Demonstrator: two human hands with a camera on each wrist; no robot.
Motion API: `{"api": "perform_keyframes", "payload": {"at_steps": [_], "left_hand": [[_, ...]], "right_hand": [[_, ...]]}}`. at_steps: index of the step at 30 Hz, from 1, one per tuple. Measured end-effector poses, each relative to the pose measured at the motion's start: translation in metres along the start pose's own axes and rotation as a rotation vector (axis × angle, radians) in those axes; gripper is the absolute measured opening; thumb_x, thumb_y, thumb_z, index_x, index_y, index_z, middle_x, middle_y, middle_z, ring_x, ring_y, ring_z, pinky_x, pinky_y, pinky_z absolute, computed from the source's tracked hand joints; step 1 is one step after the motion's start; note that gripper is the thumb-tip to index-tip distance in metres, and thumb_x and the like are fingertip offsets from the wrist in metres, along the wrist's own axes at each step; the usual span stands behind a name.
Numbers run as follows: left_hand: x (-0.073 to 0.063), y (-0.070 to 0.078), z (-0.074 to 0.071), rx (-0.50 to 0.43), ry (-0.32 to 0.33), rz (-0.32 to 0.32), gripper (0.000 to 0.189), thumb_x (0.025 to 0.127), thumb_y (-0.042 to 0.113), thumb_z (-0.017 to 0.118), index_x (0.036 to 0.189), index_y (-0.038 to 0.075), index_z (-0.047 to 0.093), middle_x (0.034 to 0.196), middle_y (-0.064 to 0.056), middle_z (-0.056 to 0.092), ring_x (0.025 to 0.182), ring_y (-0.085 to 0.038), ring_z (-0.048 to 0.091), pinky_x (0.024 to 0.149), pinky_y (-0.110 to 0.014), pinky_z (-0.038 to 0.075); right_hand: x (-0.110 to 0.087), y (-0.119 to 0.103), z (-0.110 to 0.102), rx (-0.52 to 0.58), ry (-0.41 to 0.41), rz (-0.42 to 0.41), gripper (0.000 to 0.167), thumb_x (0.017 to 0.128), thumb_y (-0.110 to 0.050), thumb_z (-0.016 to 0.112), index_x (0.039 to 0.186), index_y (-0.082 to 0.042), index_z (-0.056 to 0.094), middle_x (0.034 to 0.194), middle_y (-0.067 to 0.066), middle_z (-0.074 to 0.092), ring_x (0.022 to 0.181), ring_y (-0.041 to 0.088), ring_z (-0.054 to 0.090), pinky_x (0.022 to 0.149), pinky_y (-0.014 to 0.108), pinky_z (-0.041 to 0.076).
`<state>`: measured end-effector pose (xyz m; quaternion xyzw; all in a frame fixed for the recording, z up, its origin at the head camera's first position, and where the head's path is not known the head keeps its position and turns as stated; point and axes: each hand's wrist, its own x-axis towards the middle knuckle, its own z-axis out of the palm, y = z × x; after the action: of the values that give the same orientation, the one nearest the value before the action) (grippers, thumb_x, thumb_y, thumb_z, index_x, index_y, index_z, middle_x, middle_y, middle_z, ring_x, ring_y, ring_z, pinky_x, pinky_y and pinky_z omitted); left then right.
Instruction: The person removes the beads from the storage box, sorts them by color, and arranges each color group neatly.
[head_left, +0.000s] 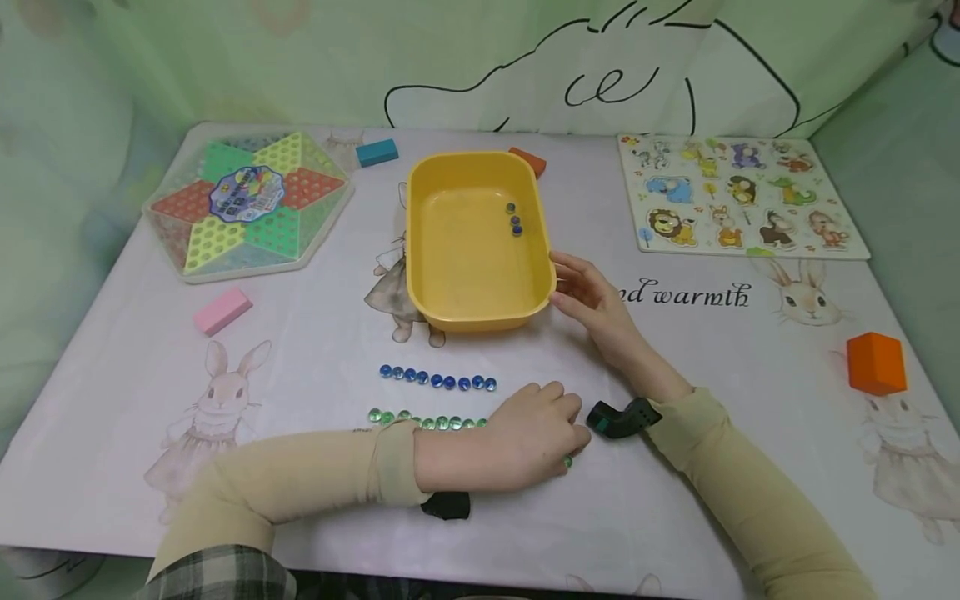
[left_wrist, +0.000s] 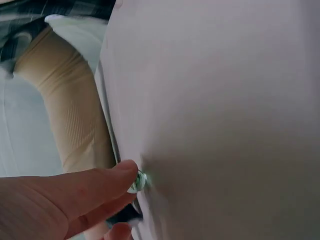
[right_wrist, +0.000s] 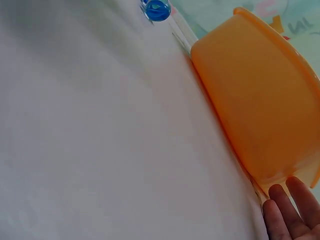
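Note:
My left hand (head_left: 525, 437) reaches across the table and pinches a green glass marble (left_wrist: 139, 182) between thumb and finger. Just behind that hand runs a row of green marbles (head_left: 443, 423), its right end partly covered by the hand. A row of blue marbles (head_left: 449, 382) lies parallel, farther back. The yellow plastic basin (head_left: 480, 315) stands beyond both rows, with a few dark marbles (head_left: 515, 221) near its right inner wall. At the basin's right front side, my right hand (head_left: 600, 317) touches the outside with relaxed fingers (right_wrist: 282, 202).
To the left lie a boxed star-shaped board game (head_left: 247, 208), a pink block (head_left: 222, 312) and a blue block (head_left: 377, 152). An animal puzzle board (head_left: 742, 196) lies back right. An orange block (head_left: 876, 363) stands far right; a red-orange block (head_left: 531, 161) shows behind the basin.

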<state>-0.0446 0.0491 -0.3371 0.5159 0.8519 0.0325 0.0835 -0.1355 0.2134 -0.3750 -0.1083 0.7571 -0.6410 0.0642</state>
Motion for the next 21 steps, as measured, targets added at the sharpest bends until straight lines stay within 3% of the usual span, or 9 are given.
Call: {"api": "perform_keyframes", "payload": {"at_steps": [10,21], "left_hand": [[-0.01,-0.015,0.001,-0.124,0.014,-0.177,0.014,0.081,0.035,0.069,0.084,0.023,0.061,0.089,0.005,0.053,0.084,-0.012,0.045,0.068,-0.023,0.034],[-0.013,-0.016,-0.001,-0.122,-0.017,-0.2,0.018,0.083,0.037,0.067,0.088,0.021,0.061,0.092,0.003,0.054,0.085,-0.013,0.045,0.068,-0.024,0.034]], "right_hand": [[0.001,-0.001,0.0,-0.019,-0.001,0.009,0.05,0.092,-0.011,0.053,0.139,-0.015,0.038,0.139,0.017,0.041,0.113,0.012,0.048,0.091,0.019,0.04],[0.0,-0.001,0.0,-0.032,-0.005,0.014,0.05,0.092,-0.013,0.053,0.14,-0.015,0.038,0.139,0.017,0.041,0.112,0.011,0.048,0.09,0.019,0.04]]}}
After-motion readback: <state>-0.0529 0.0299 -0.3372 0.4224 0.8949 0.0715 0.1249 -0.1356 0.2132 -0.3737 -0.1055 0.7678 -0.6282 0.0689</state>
